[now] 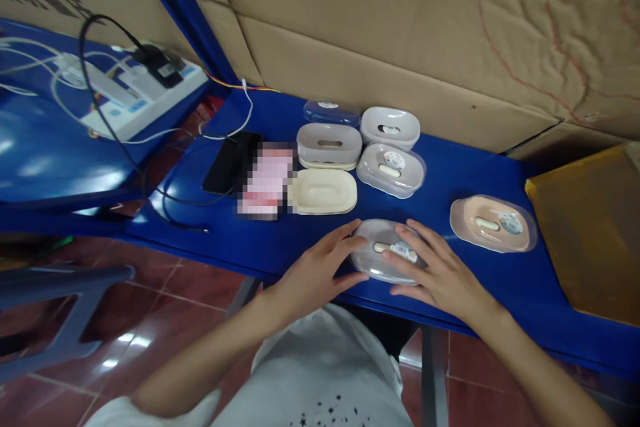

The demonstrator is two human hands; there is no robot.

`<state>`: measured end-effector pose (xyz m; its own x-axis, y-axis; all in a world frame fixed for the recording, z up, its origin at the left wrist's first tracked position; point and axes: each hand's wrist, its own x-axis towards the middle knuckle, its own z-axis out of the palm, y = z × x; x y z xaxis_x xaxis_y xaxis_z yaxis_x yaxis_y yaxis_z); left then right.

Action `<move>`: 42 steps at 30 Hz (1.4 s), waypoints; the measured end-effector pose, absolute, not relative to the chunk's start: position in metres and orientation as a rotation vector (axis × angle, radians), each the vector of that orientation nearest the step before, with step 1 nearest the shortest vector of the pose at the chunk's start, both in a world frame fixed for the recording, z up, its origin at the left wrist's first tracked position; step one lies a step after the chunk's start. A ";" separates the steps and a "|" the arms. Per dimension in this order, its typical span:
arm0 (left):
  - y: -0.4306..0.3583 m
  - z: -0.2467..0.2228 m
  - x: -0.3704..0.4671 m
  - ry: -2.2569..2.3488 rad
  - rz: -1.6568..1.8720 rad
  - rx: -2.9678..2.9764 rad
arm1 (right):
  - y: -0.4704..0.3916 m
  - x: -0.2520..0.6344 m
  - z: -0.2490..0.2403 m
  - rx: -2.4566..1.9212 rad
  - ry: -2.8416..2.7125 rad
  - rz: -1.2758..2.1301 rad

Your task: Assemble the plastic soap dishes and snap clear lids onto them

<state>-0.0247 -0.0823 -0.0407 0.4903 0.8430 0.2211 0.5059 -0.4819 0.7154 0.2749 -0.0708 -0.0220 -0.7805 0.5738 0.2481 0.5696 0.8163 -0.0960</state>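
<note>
Near the front edge of the blue table sits a grey oval soap box (376, 230) with a clear lid, a pale insert in its slot and a white label. My left hand (327, 263) grips its left side, fingers and thumb curved along the rim. On the other side, my right hand (433, 267) holds the right rim, with fingertips lying over the lid and label. Behind my hands is an open cream soap dish (327, 192). Farther back stand a grey tray (329, 140) stacked on a cream one and a lidded grey soap box (393, 169).
A lidded peach soap box (493, 221) lies to the right, beside a taped cardboard box (590, 233). At the back are a grey bowl (393, 121) and a clear lid (331, 112). Phones (233, 161), cables and a power strip (145, 103) lie left; cardboard walls the back.
</note>
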 end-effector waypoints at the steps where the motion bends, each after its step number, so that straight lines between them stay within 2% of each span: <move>1: -0.082 -0.040 -0.025 1.104 0.760 2.149 | -0.071 0.274 -0.021 -0.888 -2.728 0.027; 11: -0.078 -0.029 -0.037 1.071 0.713 2.149 | -0.093 0.271 -0.017 -1.086 -2.631 0.154; 19: -0.075 -0.029 -0.024 1.001 0.606 2.179 | -0.092 0.279 -0.019 -1.052 -2.581 0.341; 31: -0.060 -0.028 -0.033 0.879 0.689 2.264 | -0.095 0.306 -0.017 -1.208 -2.398 0.568; 42: -0.049 -0.026 -0.039 0.678 0.724 2.560 | -0.095 0.302 -0.025 -0.984 -2.503 0.293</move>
